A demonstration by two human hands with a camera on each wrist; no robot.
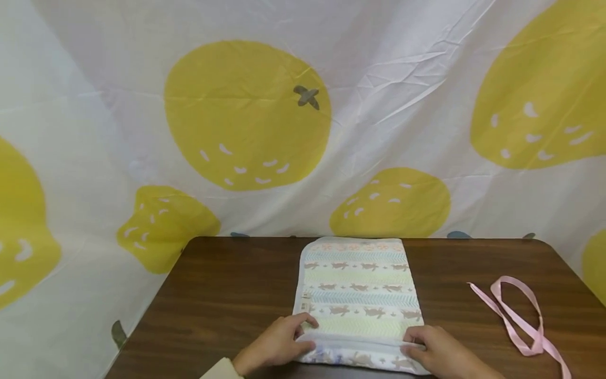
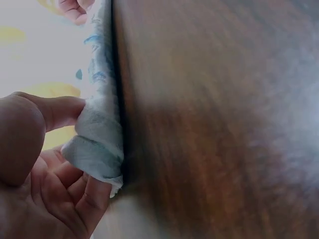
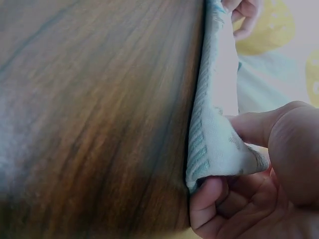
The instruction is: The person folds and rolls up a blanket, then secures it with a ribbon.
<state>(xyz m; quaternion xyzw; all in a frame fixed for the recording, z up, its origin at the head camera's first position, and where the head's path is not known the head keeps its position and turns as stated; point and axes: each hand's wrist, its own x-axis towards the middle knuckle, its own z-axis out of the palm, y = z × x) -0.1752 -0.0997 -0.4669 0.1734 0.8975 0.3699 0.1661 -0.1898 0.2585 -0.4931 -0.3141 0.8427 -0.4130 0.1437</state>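
A patterned cloth [image 1: 362, 302], white with rows of brown turtles and pale green, blue and orange bands, lies lengthwise on the table. Its near end is turned up into a flat fold [image 1: 362, 359]. My left hand [image 1: 284, 339] pinches the left end of this fold, thumb on the near side and fingers curled at the other. At the opposite end my right hand [image 1: 437, 347] grips the fold likewise. In the left wrist view the rolled cloth edge [image 2: 102, 124] sits between thumb and fingers; the right wrist view shows the cloth corner [image 3: 229, 152] held the same way.
A loosely looped pink ribbon [image 1: 516, 321] lies on the dark wooden table [image 1: 227, 295] to the right of the cloth. Behind the table's far edge hangs a white curtain [image 1: 118, 131] printed with large yellow fruit. A small tag [image 1: 305, 302] shows on the cloth's left edge.
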